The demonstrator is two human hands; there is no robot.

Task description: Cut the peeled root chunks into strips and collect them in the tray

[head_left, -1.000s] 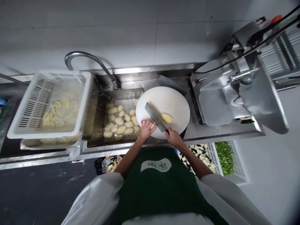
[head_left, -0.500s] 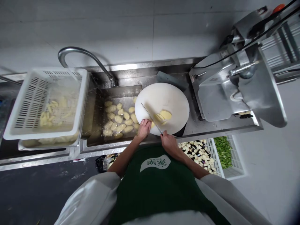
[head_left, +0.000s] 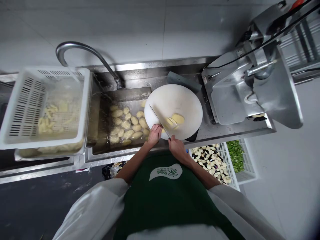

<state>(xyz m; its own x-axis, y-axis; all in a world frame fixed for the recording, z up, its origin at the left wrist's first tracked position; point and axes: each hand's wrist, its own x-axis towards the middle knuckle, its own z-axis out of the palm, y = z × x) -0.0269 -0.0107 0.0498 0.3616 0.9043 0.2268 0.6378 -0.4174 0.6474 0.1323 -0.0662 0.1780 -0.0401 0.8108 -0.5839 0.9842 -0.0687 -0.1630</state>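
On a round white cutting board (head_left: 185, 100), my right hand (head_left: 178, 150) is closed around the handle of a knife (head_left: 159, 120). The blade points up and to the left across the board. Beside it, at the board's near left edge, my left hand (head_left: 154, 134) has its fingers bent over a peeled potato, mostly hidden beneath them. Several yellow potato slices (head_left: 178, 118) lie to the right of the blade. Left of the board, many peeled potatoes (head_left: 129, 134) sit in water in the sink (head_left: 100, 133).
A white plastic basket (head_left: 7, 133) with potato pieces stands at the left under a curved faucet (head_left: 82, 45) with water running. A metal slicing machine (head_left: 230, 103) is at the right. Below the counter are crates of cut eggplant (head_left: 211, 160) and chopped greens (head_left: 235, 155).
The view has shifted slightly. The knife and my right hand have moved a little to the left, closer to my left hand, which still rests on the potato.
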